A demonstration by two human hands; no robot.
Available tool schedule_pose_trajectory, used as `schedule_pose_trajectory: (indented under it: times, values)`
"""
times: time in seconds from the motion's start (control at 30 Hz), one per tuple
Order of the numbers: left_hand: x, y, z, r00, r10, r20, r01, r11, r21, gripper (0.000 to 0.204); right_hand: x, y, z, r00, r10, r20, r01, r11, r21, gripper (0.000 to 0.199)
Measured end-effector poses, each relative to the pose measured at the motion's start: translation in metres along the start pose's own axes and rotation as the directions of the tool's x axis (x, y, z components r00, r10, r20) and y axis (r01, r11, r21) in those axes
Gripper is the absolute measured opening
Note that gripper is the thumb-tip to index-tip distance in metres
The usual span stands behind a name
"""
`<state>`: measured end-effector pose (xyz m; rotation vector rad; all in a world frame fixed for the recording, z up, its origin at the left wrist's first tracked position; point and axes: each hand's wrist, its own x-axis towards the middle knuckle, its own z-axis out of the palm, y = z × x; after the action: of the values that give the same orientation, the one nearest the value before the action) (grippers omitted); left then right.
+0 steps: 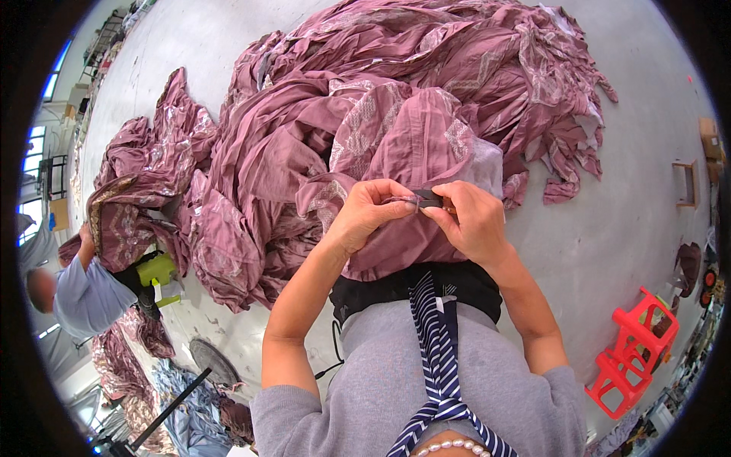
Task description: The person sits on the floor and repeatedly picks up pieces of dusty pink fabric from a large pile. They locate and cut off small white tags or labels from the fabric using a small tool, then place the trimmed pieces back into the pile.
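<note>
1. One string of round white beads [454,444] is nearest.
2. Left hand [371,213] pinches one bit of shiny-patterned pink cloth [419,137].
3. Right hand [468,217] pinches one small black thing [431,198] between both hands, its long side running left to right.

The grey floor [563,244] bears heaped mauve fabric [266,156] — and a red stool [626,318].

Red plastic stools [626,318] on pale floor [563,244], co-worker [90,298] in light blue, blue cloth heap [186,411], cardboard boxes [710,139]
</note>
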<state>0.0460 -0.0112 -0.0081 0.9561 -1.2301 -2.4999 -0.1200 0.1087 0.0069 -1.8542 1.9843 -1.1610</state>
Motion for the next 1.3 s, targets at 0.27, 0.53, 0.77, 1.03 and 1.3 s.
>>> schedule_pose_trajectory:
  times: [0.27,0.53,0.77,1.03,1.3]
  values:
    - [-0.002,0.001,-0.002,0.999,0.015,-0.033,-0.014,0.999,0.039,0.013,-0.001,0.003,-0.001,0.992,0.080,-0.094,-0.070,0.992,0.101,0.023]
    - [-0.039,0.022,-0.097,0.800,0.340,-0.495,-0.131,0.903,0.409,0.014,-0.042,0.057,-0.050,0.726,0.595,-0.346,-0.357,0.755,0.550,0.020]
    - [0.023,0.024,0.016,0.647,0.706,0.287,-0.390,-0.017,0.921,0.039,-0.082,0.082,-0.035,0.632,0.743,-0.220,-0.432,0.573,0.696,0.018]
    - [0.124,-0.021,0.090,0.702,0.174,0.690,-0.466,-0.621,0.630,0.018,-0.110,0.098,-0.012,0.660,0.728,-0.186,-0.452,0.583,0.675,0.022]
    - [0.105,-0.005,0.071,0.606,0.294,0.739,-0.604,-0.434,0.668,0.011,-0.109,0.128,0.017,0.741,0.672,-0.007,-0.617,0.684,0.388,0.017]
